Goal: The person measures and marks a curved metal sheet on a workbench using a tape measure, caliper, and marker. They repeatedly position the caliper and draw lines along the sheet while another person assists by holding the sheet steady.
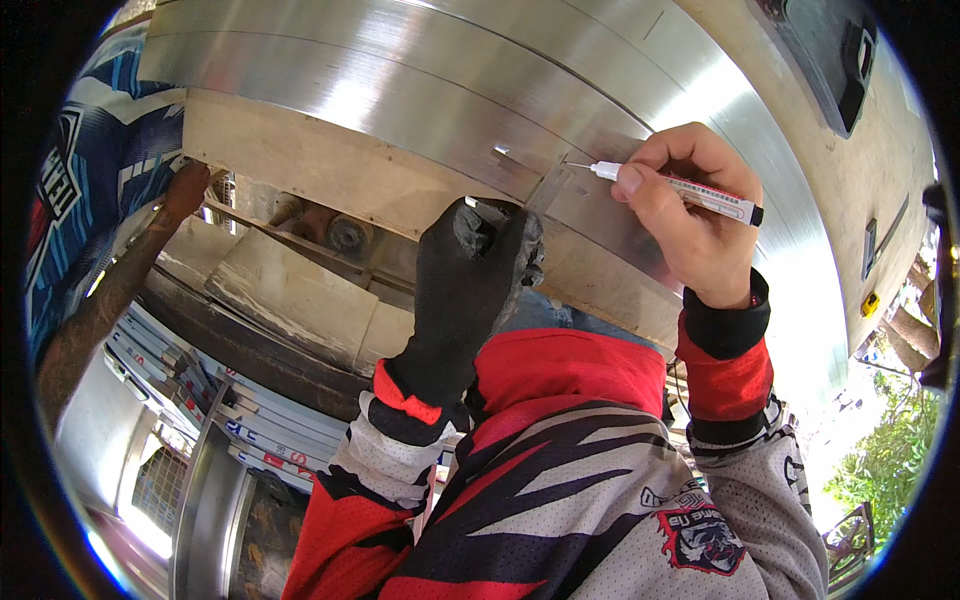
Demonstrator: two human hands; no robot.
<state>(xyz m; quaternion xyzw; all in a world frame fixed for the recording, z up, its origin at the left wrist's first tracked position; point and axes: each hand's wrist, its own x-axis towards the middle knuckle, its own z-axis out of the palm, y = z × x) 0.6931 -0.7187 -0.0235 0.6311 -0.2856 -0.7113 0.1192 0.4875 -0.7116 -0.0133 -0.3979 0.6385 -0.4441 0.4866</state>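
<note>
Head view: right hand (690, 215) pinches marker pen (680, 187) on metal sheet (450, 80); gloved left hand (480, 270) fisted around metal square (548, 188)

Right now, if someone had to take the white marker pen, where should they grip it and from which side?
Grip the white marker pen on its free rear barrel, near the black end cap, coming from the right. The right hand already pinches the front near the fine tip, which points left at the metal sheet.

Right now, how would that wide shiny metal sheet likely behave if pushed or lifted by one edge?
The metal sheet looks thin and already curves, so it would probably flex and spring back. Its polished face seems slippery. The gloved left hand presses a small metal square on it while the right hand marks with a white marker pen.
</note>
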